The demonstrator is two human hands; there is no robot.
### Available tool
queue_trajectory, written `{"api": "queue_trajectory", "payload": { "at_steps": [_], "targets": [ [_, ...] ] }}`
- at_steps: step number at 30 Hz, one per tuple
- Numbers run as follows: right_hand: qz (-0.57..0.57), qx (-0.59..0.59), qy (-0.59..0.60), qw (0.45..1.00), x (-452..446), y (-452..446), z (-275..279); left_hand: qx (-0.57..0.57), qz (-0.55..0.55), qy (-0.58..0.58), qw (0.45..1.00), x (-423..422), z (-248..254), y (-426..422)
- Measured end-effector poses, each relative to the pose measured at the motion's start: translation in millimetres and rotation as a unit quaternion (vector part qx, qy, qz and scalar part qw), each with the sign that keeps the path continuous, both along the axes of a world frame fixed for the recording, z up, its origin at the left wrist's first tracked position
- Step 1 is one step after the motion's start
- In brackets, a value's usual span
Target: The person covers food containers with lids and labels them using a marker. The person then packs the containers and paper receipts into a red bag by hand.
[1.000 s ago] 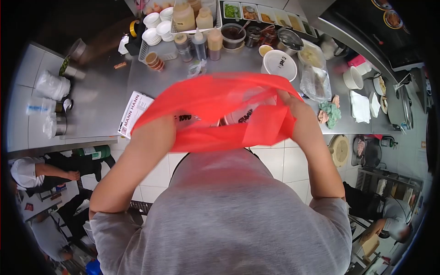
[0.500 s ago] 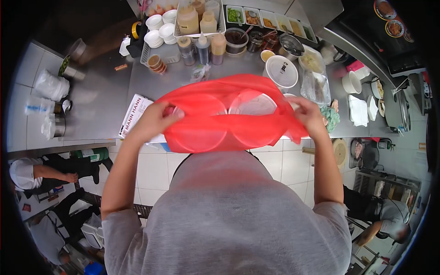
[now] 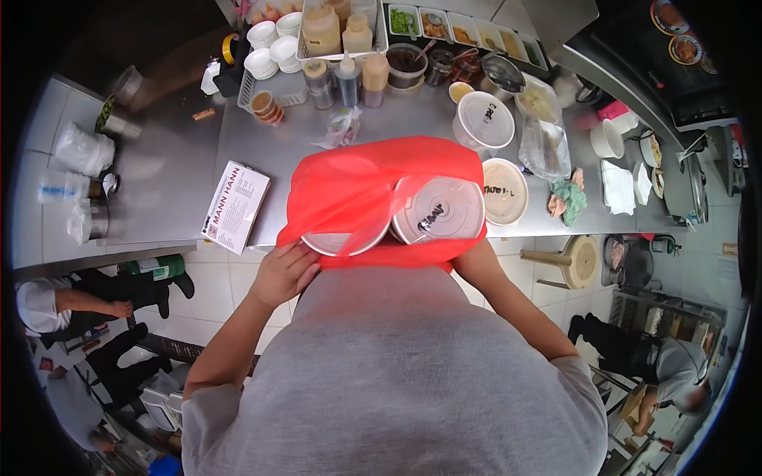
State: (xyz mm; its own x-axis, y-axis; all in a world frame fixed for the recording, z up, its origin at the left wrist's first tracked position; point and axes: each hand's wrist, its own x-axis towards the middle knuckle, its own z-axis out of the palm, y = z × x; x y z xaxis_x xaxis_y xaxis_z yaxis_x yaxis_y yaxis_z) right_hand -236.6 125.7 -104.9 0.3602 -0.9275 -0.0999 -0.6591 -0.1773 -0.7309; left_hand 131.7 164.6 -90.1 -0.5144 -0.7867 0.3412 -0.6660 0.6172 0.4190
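Observation:
A red plastic bag (image 3: 349,178) lies at the counter's front edge, with two round white-lidded tubs in it. The right tub's lid (image 3: 439,208) shows black handwriting through the bag's opening; red film partly covers the left tub (image 3: 341,242). My left hand (image 3: 286,271) is at the bag's near left corner, its fingers pressed together on the film. At the near right corner, my right hand (image 3: 475,260) is against the bag, its fingers hidden behind the film. Just right of the bag sits another lidded tub (image 3: 505,192) with writing on it.
On the left lies a white printed box (image 3: 236,206). A tall lidded tub (image 3: 483,120), sauce bottles (image 3: 348,81) and stacked white bowls (image 3: 262,62) stand farther back. A crumpled green cloth (image 3: 568,198) is on the right. Behind me are a stool (image 3: 583,262) and other people.
Both hands have come down toward my body, drawing the bag's near edge below the tubs. The lids are more exposed, and the box and right-hand tub are now uncovered.

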Motion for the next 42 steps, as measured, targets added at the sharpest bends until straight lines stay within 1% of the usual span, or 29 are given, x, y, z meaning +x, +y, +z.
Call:
{"api": "queue_trajectory", "payload": {
  "at_steps": [2, 3, 4, 5, 6, 8, 9, 10, 11, 12, 13, 14, 15, 17, 20, 23, 24, 25, 26, 29, 32, 33, 35, 37, 38, 40, 41, 42],
  "targets": [
    [-0.057, 0.089, -0.078, 0.991, 8.2, -3.3, -5.9, 0.006, 0.017, -0.024, 1.000, 0.7, -16.0, -0.4],
    [-0.036, 0.072, -0.075, 0.994, 9.2, -4.4, -9.8, 0.009, 0.027, -0.035, 0.999, 0.8, -18.5, -2.1],
    [-0.029, 0.072, -0.045, 0.996, 6.7, -6.0, -11.3, 0.011, 0.038, -0.047, 0.998, 1.9, -20.4, -4.1],
    [-0.023, 0.074, -0.013, 0.997, 2.7, -6.3, -11.6, -0.022, 0.061, -0.050, 0.997, 4.0, -21.8, -5.6],
    [-0.019, 0.077, 0.018, 0.997, -0.4, -5.2, -8.6, -0.013, 0.056, -0.033, 0.998, 3.7, -15.3, -4.0],
    [0.066, 0.029, 0.108, 0.992, -8.2, 3.3, 25.9, -0.003, 0.044, 0.000, 0.999, 4.8, 8.9, -8.9],
    [0.096, 0.065, 0.134, 0.984, -12.8, 0.0, 58.4, 0.023, 0.065, 0.042, 0.997, 6.9, 17.6, -4.4],
    [0.128, 0.101, 0.160, 0.974, -17.4, -3.3, 90.9, 0.022, 0.078, 0.061, 0.995, 2.8, 33.8, -7.0],
    [0.143, 0.199, 0.161, 0.956, -18.1, -11.5, 132.0, 0.024, 0.090, 0.080, 0.992, -7.7, 55.3, -9.5],
    [0.102, 0.167, 0.126, 0.972, -8.3, -17.6, 165.1, 0.029, 0.102, 0.099, 0.989, -21.4, 75.5, -10.8],
    [0.128, -0.014, 0.095, 0.987, 2.4, -24.4, 172.3, 0.012, 0.083, 0.056, 0.995, -42.5, 96.0, -19.9],
    [0.144, -0.148, 0.061, 0.976, 19.1, -37.4, 166.4, -0.010, 0.064, 0.013, 0.998, -65.4, 108.6, -32.9],
    [0.175, -0.178, 0.068, 0.966, 38.0, -51.1, 164.7, -0.019, 0.058, -0.012, 0.998, -83.7, 108.6, -41.5],
    [0.208, -0.293, 0.070, 0.931, 58.3, -78.0, 128.9, -0.042, 0.049, -0.062, 0.996, -107.2, 105.3, -56.1],
    [0.235, -0.358, 0.088, 0.899, 62.8, -99.8, 105.3, -0.055, 0.074, -0.126, 0.988, -110.1, 91.7, -65.8],
    [0.232, -0.377, 0.071, 0.894, 55.1, -106.8, 104.4, 0.012, 0.092, -0.039, 0.995, -109.4, 87.1, -68.9],
    [0.212, -0.383, 0.073, 0.896, 53.1, -109.0, 103.7, 0.102, 0.086, 0.030, 0.991, -108.0, 92.6, -67.6],
    [0.191, -0.389, 0.075, 0.898, 51.1, -111.2, 102.7, 0.191, 0.078, 0.099, 0.973, -105.5, 104.0, -65.1],
    [0.170, -0.394, 0.078, 0.900, 47.6, -114.4, 101.4, 0.277, 0.069, 0.166, 0.944, -103.1, 113.4, -61.7],
    [0.012, -0.405, 0.125, 0.906, 8.9, -155.0, 93.4, 0.273, -0.016, 0.178, 0.945, -81.8, 124.9, -34.8],
    [-0.120, -0.369, 0.098, 0.916, -8.6, -162.2, 88.7, 0.366, 0.032, 0.090, 0.926, -47.6, 127.0, -36.0],
    [-0.151, -0.326, 0.049, 0.932, -7.6, -153.1, 93.8, 0.349, 0.091, 0.059, 0.931, -39.8, 128.8, -37.4],
    [-0.202, -0.240, -0.052, 0.948, 0.4, -123.9, 121.0, 0.305, 0.216, 0.002, 0.928, -29.0, 132.6, -48.6],
    [-0.155, -0.104, -0.104, 0.977, -3.2, -93.8, 137.3, 0.212, 0.257, 0.020, 0.943, -28.3, 127.5, -57.7],
    [-0.139, -0.046, -0.070, 0.987, -5.0, -82.3, 142.6, 0.166, 0.277, 0.027, 0.946, -28.2, 122.6, -62.5],
    [-0.105, 0.068, -0.003, 0.992, -11.7, -68.6, 148.8, 0.145, 0.279, 0.012, 0.949, -32.7, 102.1, -75.3],
    [-0.138, 0.027, 0.076, 0.987, -21.0, -71.8, 141.6, 0.132, 0.280, 0.005, 0.951, -35.1, 91.9, -82.9],
    [-0.171, -0.014, 0.153, 0.973, -36.0, -75.4, 123.9, 0.141, 0.289, 0.031, 0.946, -36.3, 83.1, -90.7]
  ]
}}
